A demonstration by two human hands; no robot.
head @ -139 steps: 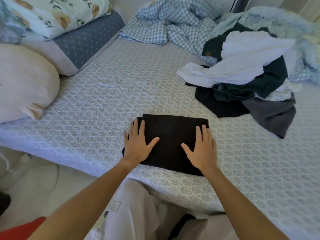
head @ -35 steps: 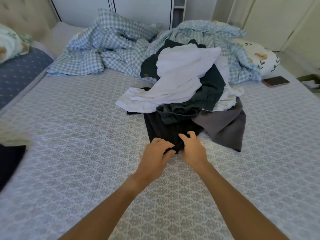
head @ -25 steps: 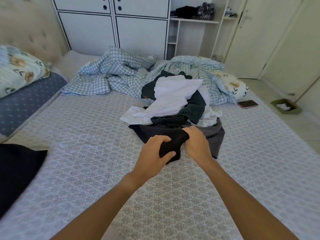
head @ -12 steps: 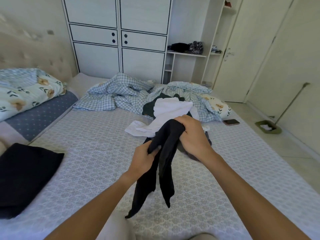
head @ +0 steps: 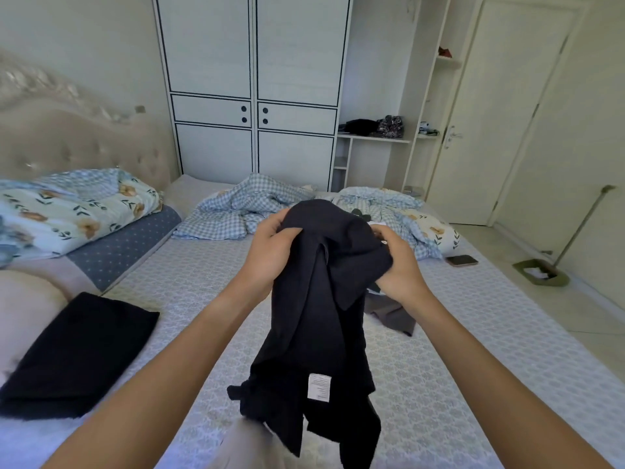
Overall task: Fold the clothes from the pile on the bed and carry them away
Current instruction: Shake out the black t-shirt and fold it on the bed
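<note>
A patterned bed (head: pixel 439 367) fills the bedroom. Above it the left hand (head: pixel 270 252) and right hand (head: pixel 399 265) clench the bunched top of a dark garment (head: pixel 321 316), hanging inside out. It may fold crooked, or snag the pile (head: pixel 389 309) behind.

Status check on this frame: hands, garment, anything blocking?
Left hand and right hand both grip black garment, held bunched above bed. One folded black piece lies at left. Nothing in the way.
</note>
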